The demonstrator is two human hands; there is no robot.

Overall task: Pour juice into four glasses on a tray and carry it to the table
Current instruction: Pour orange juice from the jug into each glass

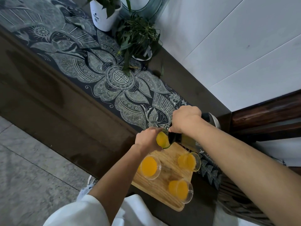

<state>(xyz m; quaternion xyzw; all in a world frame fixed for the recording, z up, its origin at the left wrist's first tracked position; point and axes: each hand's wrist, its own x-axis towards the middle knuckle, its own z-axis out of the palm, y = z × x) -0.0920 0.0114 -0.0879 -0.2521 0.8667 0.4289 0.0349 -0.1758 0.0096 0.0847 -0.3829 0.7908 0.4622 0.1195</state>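
A light wooden rectangular tray [166, 162] lies at the near end of the worktop [81, 128]. Three clear glasses of orange juice stand upright on it: left glass [150, 166], right glass [189, 161] and near glass [180, 190]. The fourth glass [162, 139], also holding juice, tilts above the tray's far edge, meeting the tipped, clear, black-collared jug [175, 139].

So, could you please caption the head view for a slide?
Right hand tips jug into the fourth glass, held by left hand, beside three filled glasses on a tray.

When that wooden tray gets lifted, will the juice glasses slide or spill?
Probably stiff: the wooden tray looks like a solid board. Likely heavy, since the glasses on it are nearly full. Its rim looks low, so smooth glasses may slide and slosh if tilted.
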